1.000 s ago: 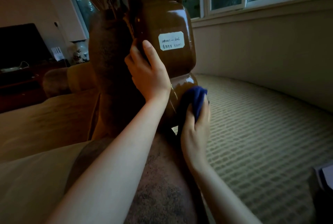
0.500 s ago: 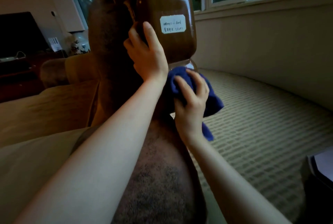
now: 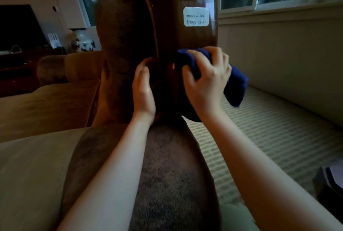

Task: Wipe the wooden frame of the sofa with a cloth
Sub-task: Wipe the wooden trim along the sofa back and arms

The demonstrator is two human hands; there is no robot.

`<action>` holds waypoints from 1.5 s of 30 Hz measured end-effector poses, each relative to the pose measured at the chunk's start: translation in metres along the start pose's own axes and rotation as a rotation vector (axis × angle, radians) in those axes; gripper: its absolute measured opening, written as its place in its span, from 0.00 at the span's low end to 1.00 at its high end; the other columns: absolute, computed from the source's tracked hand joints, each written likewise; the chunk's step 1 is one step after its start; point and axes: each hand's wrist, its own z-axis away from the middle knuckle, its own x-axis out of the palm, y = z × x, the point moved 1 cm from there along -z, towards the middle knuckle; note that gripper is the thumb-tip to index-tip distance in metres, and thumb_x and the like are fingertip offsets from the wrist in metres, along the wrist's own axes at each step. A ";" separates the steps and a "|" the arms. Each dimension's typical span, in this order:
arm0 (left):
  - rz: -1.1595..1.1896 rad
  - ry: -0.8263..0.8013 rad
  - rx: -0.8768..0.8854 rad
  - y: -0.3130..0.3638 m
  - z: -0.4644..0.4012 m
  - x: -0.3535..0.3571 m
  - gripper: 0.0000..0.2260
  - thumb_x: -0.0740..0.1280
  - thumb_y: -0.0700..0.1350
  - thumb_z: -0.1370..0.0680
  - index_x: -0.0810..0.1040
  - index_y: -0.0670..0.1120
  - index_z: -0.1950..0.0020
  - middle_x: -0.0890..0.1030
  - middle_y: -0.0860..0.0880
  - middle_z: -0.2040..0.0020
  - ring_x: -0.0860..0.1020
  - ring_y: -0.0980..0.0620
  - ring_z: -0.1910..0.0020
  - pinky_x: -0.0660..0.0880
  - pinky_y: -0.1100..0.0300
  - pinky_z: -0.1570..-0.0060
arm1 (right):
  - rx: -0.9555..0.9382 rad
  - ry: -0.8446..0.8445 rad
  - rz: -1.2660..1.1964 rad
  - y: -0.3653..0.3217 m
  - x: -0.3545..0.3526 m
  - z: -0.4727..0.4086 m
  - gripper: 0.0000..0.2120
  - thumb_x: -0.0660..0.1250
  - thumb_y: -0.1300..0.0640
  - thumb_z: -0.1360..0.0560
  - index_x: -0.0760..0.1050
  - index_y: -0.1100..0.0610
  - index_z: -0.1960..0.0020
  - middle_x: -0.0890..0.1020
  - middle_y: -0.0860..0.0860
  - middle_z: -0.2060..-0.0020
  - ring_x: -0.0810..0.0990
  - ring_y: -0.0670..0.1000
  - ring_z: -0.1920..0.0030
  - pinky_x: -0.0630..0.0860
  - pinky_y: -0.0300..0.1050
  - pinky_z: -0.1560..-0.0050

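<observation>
Centre frame: your right hand (image 3: 206, 80) is closed around a bunched blue cloth (image 3: 235, 84), fingers curled over it, pressing it against the glossy wooden frame (image 3: 185, 41) of the sofa. Part of the cloth hangs loose to the right of your knuckles.

Your left hand (image 3: 143, 89) holds no cloth; palm and fingers lie loosely curved against the frame's left edge, where the wood meets the brown upholstery (image 3: 122, 45). It reads as a brace.

The frame piece stands upright, its long axis running vertically toward the top of the frame. Most of its visible wood lies above both hands. A white handwritten label (image 3: 196, 16) sits on it, directly above the cloth, near but apart.

Judgement: your right hand is the working one, already in contact. The remaining stroke likely runs upward along that axis; mind the label's edges.
</observation>
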 end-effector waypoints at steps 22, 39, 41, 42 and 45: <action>0.356 0.370 -0.279 0.011 -0.001 -0.011 0.13 0.55 0.42 0.22 0.77 0.40 0.48 0.81 0.38 0.52 0.80 0.39 0.51 0.76 0.50 0.48 | -0.913 -0.366 0.616 -0.037 0.027 0.012 0.08 0.65 0.57 0.30 0.84 0.51 0.57 0.82 0.51 0.53 0.80 0.56 0.48 0.66 0.59 0.33; 0.143 0.672 -0.180 0.011 -0.001 -0.030 0.07 0.54 0.42 0.23 0.72 0.45 0.53 0.71 0.48 0.67 0.72 0.51 0.74 0.67 0.60 0.71 | -1.078 -0.951 0.804 -0.045 0.027 0.025 0.17 0.52 0.55 0.22 0.79 0.51 0.45 0.79 0.52 0.52 0.71 0.59 0.41 0.39 0.65 0.29; 0.108 0.653 -0.176 0.013 0.003 -0.028 0.07 0.54 0.42 0.23 0.72 0.47 0.54 0.71 0.49 0.67 0.73 0.53 0.74 0.67 0.61 0.71 | -1.131 -0.904 0.697 -0.037 0.022 0.041 0.17 0.54 0.56 0.23 0.82 0.48 0.50 0.81 0.47 0.56 0.76 0.53 0.46 0.53 0.62 0.27; 0.092 0.642 -0.170 0.014 0.004 -0.027 0.07 0.54 0.42 0.23 0.72 0.47 0.55 0.72 0.49 0.67 0.73 0.53 0.74 0.67 0.61 0.71 | -1.163 -0.811 0.590 -0.031 0.022 0.037 0.16 0.56 0.56 0.24 0.83 0.47 0.55 0.81 0.45 0.60 0.78 0.52 0.49 0.59 0.60 0.29; -0.001 0.549 -0.123 0.014 0.006 -0.020 0.08 0.55 0.44 0.25 0.73 0.47 0.57 0.72 0.50 0.68 0.71 0.55 0.73 0.67 0.62 0.72 | -1.197 -0.574 0.285 0.003 0.011 0.027 0.13 0.62 0.56 0.24 0.82 0.50 0.62 0.82 0.49 0.58 0.80 0.54 0.49 0.63 0.60 0.31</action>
